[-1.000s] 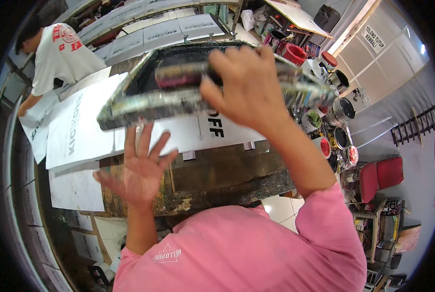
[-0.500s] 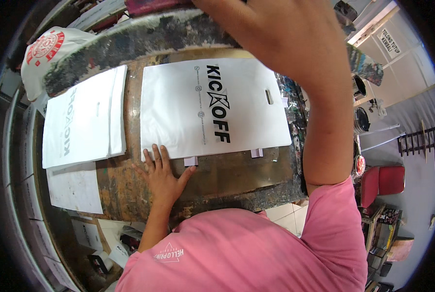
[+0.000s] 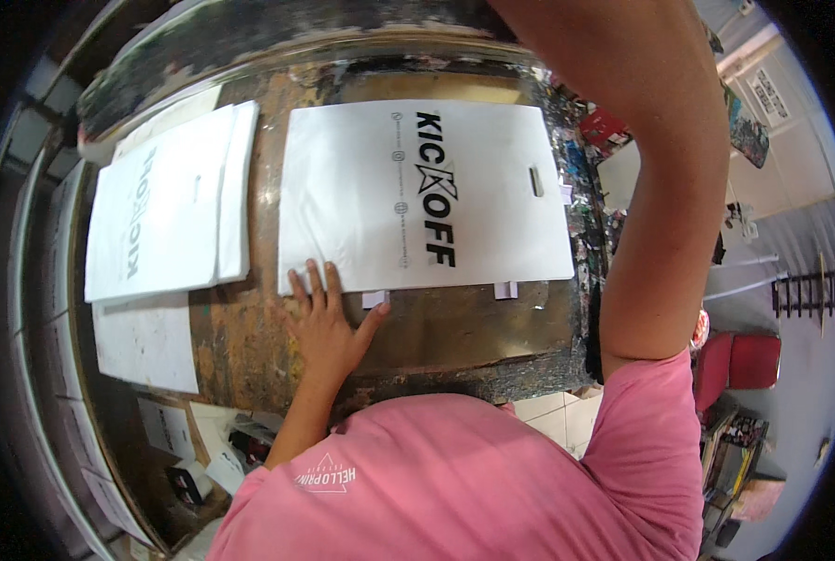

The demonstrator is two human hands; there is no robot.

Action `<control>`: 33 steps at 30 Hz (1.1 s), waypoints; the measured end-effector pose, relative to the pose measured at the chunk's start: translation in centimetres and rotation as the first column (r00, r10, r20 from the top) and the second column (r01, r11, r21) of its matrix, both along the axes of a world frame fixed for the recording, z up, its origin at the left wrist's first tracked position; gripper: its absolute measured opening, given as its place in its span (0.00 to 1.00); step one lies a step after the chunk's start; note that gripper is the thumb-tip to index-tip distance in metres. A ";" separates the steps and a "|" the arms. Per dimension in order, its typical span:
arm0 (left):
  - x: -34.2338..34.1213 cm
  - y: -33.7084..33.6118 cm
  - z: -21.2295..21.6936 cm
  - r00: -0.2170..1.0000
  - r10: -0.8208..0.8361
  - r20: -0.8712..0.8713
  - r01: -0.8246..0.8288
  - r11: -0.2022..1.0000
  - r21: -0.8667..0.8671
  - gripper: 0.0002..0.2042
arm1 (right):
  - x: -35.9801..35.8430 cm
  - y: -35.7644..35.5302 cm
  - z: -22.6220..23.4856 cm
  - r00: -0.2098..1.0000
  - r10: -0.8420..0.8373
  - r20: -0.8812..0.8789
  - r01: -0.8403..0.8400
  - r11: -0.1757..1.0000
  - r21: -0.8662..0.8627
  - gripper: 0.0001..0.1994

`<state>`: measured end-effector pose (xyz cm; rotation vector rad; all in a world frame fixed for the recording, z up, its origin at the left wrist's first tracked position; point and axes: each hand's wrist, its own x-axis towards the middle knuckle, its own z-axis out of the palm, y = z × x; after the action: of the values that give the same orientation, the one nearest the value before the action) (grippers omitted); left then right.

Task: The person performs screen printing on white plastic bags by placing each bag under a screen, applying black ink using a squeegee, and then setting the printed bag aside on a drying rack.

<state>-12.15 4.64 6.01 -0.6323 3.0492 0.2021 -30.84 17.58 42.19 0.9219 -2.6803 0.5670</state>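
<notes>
L hand [image 3: 324,327] flat, pinning printed white bag [image 3: 417,196] at surface [image 3: 249,346] near edge; R hand out of view, state unknown. Bag laid, stack [image 3: 170,210] remains.

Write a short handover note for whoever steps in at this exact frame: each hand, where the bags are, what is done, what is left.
Left hand: flat on the paint-stained table, fingertips on the near edge of the printed white bag.
Right hand: out of view; its arm is raised past the top of the picture, so what it holds cannot be told.
Things: the printed white bag lies flat in the middle of the table; a stack of white bags lies to its left, with a white sheet nearer the person.
Done: the middle bag already carries black print.
Left: that bag has not been lifted off; the left hand pins it.
</notes>
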 end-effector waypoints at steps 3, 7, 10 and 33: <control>-0.1 -0.3 0.1 0.995 -0.019 -0.100 0.029 0.994 0.106 0.53 | 1.0 -0.2 0.5 0.997 -0.037 0.070 0.037 0.999 0.009 0.19; -2.0 -0.8 2.7 0.903 -0.006 -0.430 0.124 0.961 0.246 0.44 | 0.7 1.0 -2.7 0.970 0.073 -0.233 -0.083 0.996 -0.034 0.18; -6.0 -1.4 7.5 0.735 0.067 -0.675 0.204 0.927 0.314 0.30 | 0.1 1.0 -1.6 0.986 0.042 -0.164 -0.046 0.999 -0.021 0.18; 9.4 -41.1 6.7 0.631 0.566 -0.530 -0.249 0.795 0.552 0.31 | -2.9 1.9 -4.7 0.904 0.079 -0.421 -0.095 0.995 -0.018 0.22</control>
<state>-2.75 -36.46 12.72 -1.5105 3.1792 1.3805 -33.70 19.52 37.51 1.0241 -2.2447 0.3812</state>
